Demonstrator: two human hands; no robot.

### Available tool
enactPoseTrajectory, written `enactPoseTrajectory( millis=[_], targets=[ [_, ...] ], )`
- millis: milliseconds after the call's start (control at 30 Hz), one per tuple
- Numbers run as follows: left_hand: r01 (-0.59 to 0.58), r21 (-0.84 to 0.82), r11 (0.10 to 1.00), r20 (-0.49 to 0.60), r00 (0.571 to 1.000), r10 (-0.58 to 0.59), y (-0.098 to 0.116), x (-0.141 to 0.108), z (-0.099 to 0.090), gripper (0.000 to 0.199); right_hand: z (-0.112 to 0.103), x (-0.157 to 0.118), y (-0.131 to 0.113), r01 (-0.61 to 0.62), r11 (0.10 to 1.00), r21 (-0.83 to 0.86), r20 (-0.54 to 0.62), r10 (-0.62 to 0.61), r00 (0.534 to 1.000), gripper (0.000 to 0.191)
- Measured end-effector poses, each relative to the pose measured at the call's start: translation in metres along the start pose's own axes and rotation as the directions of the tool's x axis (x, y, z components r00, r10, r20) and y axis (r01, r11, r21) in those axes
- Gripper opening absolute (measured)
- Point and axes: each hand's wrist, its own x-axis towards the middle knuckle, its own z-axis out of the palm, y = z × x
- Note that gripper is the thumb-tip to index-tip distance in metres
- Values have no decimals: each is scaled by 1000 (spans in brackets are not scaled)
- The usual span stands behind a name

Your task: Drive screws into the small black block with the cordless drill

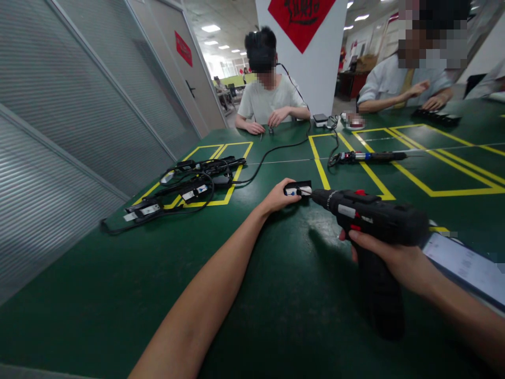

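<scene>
Green table fills the foreground. Black corded devices lie on its left side, across yellow tape. Drill roughly level, handle grasped in right hand. Lit screen beside right wrist. Left hand grips left end of case, mid-table, at drill's tip; contact unclear.

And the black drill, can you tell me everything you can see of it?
The drill looks like mostly black plastic, with red parts on top and near the grip, and a pale label on its side. Its nose points leftward in the picture, at the small black-and-white piece in the left hand; whether its tip touches is too small to tell. The right hand grips the handle, which slants down over the green table.
</scene>
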Motion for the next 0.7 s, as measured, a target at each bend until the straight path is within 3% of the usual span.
enactPoseTrajectory(
  millis=[433,700],
  targets=[
    [-1,-12,1000,12,1000,1,-1,0,-1,52,-1,0,4,32,999,-15,11,-32,999,24],
    [11,-23,1000,29,1000,-10,4,-1,-2,51,3,-3,-3,32,997,77,41,-35,999,22]
  ],
)
